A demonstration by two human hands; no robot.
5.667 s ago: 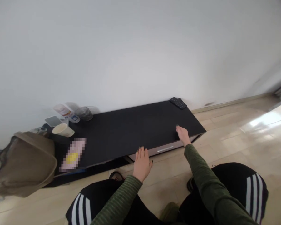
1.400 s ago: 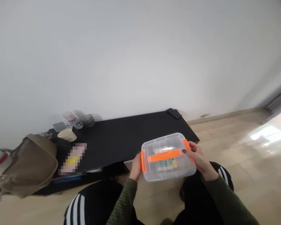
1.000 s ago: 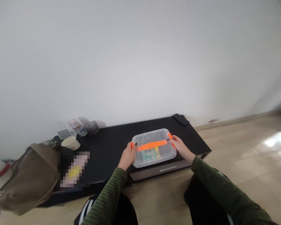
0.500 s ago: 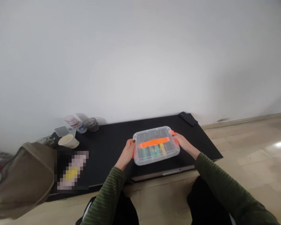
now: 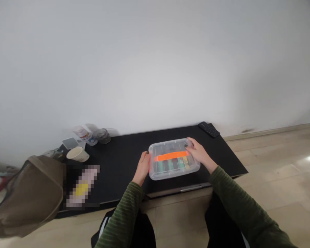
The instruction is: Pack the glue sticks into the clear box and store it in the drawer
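A clear plastic storage box (image 5: 167, 175) with an orange carry handle is between my hands over the black table. Through its lid show green and yellow items, whose kind I cannot make out. My left hand (image 5: 142, 168) grips the box's left end, thumb on top and fingers hidden. At the opposite end, my right hand (image 5: 198, 152) holds the box by its right side, with the thumb over the lid near the handle. Whether the box's underside touches the table is hidden.
The black table (image 5: 124, 151) stands against a white wall. On its left are a paper cup (image 5: 78, 154), a glass (image 5: 102, 136), a white bottle (image 5: 84, 135), a brown bag (image 5: 33, 196) and a blurred-out item. A black keyboard (image 5: 208, 129) lies at the back right.
My right hand has shifted from the orange latch at the right end inward over the lid's edge. The left hand keeps its hold, and the box stays nearly in place.
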